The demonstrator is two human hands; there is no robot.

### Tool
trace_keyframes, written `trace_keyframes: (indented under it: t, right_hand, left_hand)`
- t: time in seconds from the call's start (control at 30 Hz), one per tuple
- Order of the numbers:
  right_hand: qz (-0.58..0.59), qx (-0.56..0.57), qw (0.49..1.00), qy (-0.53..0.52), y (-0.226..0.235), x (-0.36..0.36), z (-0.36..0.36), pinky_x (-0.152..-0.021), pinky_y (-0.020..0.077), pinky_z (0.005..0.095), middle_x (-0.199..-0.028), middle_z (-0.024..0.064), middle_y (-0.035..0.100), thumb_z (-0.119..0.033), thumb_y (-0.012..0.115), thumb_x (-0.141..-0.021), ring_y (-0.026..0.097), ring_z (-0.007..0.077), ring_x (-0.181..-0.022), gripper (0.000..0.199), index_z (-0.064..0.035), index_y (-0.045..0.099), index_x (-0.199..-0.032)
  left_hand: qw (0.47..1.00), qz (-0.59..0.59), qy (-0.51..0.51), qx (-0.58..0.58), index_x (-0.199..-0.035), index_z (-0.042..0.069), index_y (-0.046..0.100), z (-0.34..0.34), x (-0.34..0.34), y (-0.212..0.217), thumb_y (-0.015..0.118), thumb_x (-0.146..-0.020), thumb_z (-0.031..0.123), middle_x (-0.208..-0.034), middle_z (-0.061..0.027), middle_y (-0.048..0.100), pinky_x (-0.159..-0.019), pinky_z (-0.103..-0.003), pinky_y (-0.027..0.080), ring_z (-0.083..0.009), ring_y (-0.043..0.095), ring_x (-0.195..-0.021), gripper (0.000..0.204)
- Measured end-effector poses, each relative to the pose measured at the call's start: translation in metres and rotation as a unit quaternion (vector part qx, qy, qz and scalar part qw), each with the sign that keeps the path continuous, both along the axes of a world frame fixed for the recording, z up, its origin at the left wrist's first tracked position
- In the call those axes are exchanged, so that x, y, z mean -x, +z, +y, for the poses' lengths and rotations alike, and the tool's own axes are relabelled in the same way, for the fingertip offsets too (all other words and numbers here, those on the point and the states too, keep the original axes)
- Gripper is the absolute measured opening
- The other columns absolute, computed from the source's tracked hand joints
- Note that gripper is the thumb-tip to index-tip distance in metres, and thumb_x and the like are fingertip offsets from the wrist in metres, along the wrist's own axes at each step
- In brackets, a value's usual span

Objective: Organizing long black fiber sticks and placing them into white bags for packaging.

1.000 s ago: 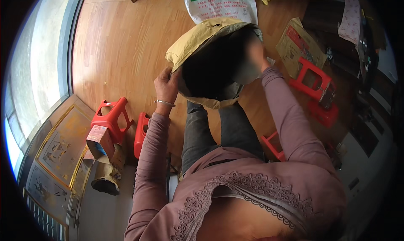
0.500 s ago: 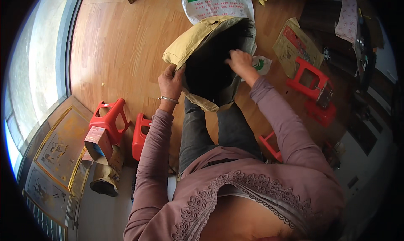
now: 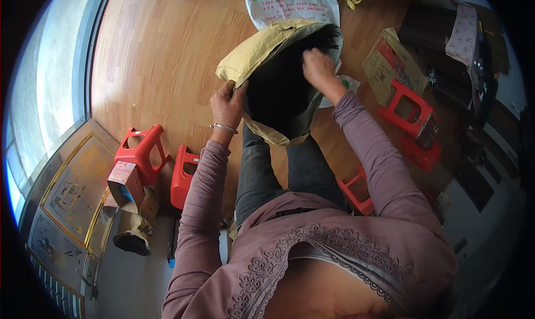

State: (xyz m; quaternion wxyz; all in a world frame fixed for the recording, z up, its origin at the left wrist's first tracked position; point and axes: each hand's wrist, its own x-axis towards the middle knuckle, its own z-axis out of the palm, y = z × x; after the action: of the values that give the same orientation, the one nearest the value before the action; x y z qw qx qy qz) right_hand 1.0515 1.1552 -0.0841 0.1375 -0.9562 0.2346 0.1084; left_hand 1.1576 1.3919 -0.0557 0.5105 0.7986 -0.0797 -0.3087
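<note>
One wood-look floor (image 3: 156, 68) is filling the upper view. On top of that, a large yellow paper sack (image 3: 251, 54) is sitting in front of the person, its near edge overlapping the grey-trousered legs (image 3: 259, 174). Mouth is gaping toward the camera, grey lining (image 3: 332, 37) showing around it; whether the base is resting on anything, can't tell, it's hidden. Dark contents (image 3: 278, 96) are looking nearly solid black inside; material and depth unreadable.

Beyond it a white sack (image 3: 292, 12) with a green band is lying on the floor, partly covered by the yellow one. Red stools (image 3: 142, 154) are standing off to both sides, well apart from the sack.

Left hand (image 3: 225, 107) is clamping the sack's left rim, thumb and fingers closed on the paper. Right hand (image 3: 319, 72) is hovering at the right side of the mouth, fingers curled in over the dark stuff; can't tell if it's gripping any. Smallest item: a silvery bracelet (image 3: 224, 129) is circling the left wrist.

Status, my read: opening and steadying are done, handling inside the mouth is under way. Amount left: not determinable, the black interior is hiding the fill level.
</note>
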Motion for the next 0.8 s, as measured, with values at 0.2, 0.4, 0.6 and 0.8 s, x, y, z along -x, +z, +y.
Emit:
trace_keyframes:
  t: [0.2,0.4,0.6,0.8]
  right_hand:
    - [0.075,0.020,0.997,-0.007,-0.023,0.020,-0.003,-0.061,0.0464,0.0455,-0.077,0.0159,0.058,-0.006,0.050,-0.071,0.058,0.0353,-0.072,0.007,-0.0052,0.056,-0.071]
    - [0.159,0.052,0.982,0.088,-0.029,0.027,0.018,-0.062,0.0475,0.0417,-0.071,0.0168,0.060,-0.008,0.052,-0.069,0.060,0.0326,-0.073,0.007,-0.0051,0.058,-0.071]
    - [0.056,0.038,0.996,-0.053,-0.020,0.012,-0.013,-0.058,0.0482,0.0436,-0.072,0.0161,0.059,-0.006,0.049,-0.071,0.060,0.0327,-0.070,0.011,-0.0062,0.057,-0.079]
    - [0.076,-0.023,0.991,0.110,-0.027,0.039,0.049,-0.060,0.0494,0.0422,-0.075,0.0173,0.060,-0.006,0.048,-0.072,0.061,0.0334,-0.072,0.014,-0.0054,0.057,-0.083]
  left_hand:
    - [0.999,0.021,-0.023,-0.016,-0.082,-0.004,0.059,0.002,-0.003,0.005,0.062,-0.077,0.017,-0.061,-0.0108,0.057,-0.055,-0.025,0.042,-0.0058,0.049,-0.059,0.022]
    - [0.998,0.046,0.019,0.024,-0.082,-0.004,0.057,-0.001,-0.005,0.012,0.058,-0.079,0.009,-0.068,0.0048,0.051,-0.056,-0.019,0.038,-0.0028,0.045,-0.065,0.014]
    - [0.999,0.023,0.019,0.011,-0.081,-0.004,0.057,0.008,-0.006,0.007,0.058,-0.079,0.009,-0.067,0.0040,0.051,-0.056,-0.020,0.039,-0.0035,0.045,-0.064,0.014]
    - [1.000,0.022,-0.011,-0.004,-0.077,-0.003,0.055,0.005,-0.008,0.013,0.058,-0.078,0.009,-0.064,0.0043,0.047,-0.055,-0.020,0.037,-0.0030,0.041,-0.063,0.013]
